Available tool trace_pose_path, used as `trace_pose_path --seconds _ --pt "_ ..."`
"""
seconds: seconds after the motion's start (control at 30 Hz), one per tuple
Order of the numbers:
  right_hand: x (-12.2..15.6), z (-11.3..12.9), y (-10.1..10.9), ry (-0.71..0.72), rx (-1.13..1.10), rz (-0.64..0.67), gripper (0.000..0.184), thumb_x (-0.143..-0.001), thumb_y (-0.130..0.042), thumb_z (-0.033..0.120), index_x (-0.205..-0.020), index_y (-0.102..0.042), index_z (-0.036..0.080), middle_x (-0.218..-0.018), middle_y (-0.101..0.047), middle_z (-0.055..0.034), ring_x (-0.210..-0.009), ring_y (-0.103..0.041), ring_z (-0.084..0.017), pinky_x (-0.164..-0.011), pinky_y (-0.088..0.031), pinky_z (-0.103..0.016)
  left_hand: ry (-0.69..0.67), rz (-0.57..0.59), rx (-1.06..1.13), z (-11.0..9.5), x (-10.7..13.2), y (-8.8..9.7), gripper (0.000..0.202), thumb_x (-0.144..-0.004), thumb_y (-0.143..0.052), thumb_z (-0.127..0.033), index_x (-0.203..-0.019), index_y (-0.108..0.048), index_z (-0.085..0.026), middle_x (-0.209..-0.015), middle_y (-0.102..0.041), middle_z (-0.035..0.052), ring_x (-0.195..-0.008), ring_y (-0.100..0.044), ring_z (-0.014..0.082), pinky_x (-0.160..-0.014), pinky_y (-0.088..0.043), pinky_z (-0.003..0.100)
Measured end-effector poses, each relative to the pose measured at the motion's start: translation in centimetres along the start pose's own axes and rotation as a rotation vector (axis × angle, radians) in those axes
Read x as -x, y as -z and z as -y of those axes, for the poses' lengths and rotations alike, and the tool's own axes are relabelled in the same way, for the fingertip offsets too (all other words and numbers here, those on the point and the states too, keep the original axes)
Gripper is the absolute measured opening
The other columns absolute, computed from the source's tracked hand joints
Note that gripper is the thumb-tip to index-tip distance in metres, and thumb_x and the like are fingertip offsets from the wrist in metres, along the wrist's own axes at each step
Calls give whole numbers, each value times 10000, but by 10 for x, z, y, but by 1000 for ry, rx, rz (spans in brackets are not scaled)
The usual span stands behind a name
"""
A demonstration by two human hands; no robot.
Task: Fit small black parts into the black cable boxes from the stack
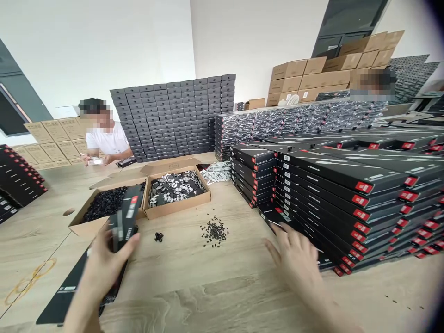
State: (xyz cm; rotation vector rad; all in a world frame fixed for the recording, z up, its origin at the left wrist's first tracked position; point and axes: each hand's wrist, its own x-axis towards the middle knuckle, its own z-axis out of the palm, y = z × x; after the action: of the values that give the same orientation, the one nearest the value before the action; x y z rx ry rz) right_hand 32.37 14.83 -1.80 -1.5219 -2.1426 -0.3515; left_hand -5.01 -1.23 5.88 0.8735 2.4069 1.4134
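Note:
My left hand (104, 263) is shut on a slim black box with a red label (125, 217), held tilted up above the table. Another long black box (65, 291) lies flat beneath that hand. My right hand (294, 259) has its fingers apart and rests at the near corner of a tall stack of black boxes with red labels (333, 208). Between my hands lie a loose heap of small black parts (214, 231) and a smaller cluster of them (158, 237). A cardboard box of the same black parts (104, 203) sits beyond my left hand.
A second cardboard box holds patterned black-and-white packets (175, 187), with coiled white cables (217, 172) beside it. A seated person (106, 138) handles something across the wooden table (180, 296). Grey box stacks (169, 118) and brown cartons (305, 81) stand behind.

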Motion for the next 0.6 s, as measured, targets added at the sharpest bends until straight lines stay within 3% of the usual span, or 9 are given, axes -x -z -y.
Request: trace_pose_path --seconds 0.07,0.13,0.2,0.27,0.37,0.6 --pt "-10 31 10 139 -355 101 367 -955 -422 377 -1277 -488 212 -1299 -525 -145 -1176 -491 -323 -941 -417 -490 21 413 315 -16 16 -27 903 -639 -724 -580 -1395 -386 -219 -1256 -584 138 -1108 -577 295 -880 -487 392" --pt "-21 63 20 202 -684 197 401 -958 -424 372 -1347 -404 274 -1365 -460 -100 -1241 -451 -272 -1017 -396 -456 104 823 564 -24 34 -58 772 -658 -718 -567 -1300 -506 -195 -1208 -601 154 -961 -628 263 -690 -511 318" --pt "-33 89 27 175 -973 236 454 -952 -440 374 -1384 -332 285 -1371 -418 -96 -1138 -526 -221 -995 -434 -411 173 1030 672 -23 49 -86 740 -634 -755 -531 -1258 -546 -194 -1151 -610 149 -882 -634 238 -574 -471 261" --pt "-41 105 27 93 -1188 292 462 -930 -479 415 -1349 -348 272 -1289 -456 -94 -957 -588 -186 -851 -512 -368 236 1115 701 -14 60 -105 705 -617 -777 -502 -1215 -571 -191 -1114 -607 138 -863 -625 226 -558 -464 250" --pt "-46 113 18 -18 -1386 358 422 -890 -526 474 -1233 -410 258 -1112 -509 -52 -798 -576 -156 -656 -517 -303 293 1152 735 -2 67 -115 634 -616 -793 -455 -1154 -593 -184 -1102 -600 125 -905 -614 229 -634 -500 282" --pt "-41 108 -3 -187 -1302 305 489 -803 -637 501 -1162 -463 218 -937 -539 -18 -668 -516 -141 -640 -450 -300 453 1330 768 7 71 -118 543 -626 -770 -504 -1001 -629 -136 -846 -669 98 -627 -636 175 -535 -464 263"
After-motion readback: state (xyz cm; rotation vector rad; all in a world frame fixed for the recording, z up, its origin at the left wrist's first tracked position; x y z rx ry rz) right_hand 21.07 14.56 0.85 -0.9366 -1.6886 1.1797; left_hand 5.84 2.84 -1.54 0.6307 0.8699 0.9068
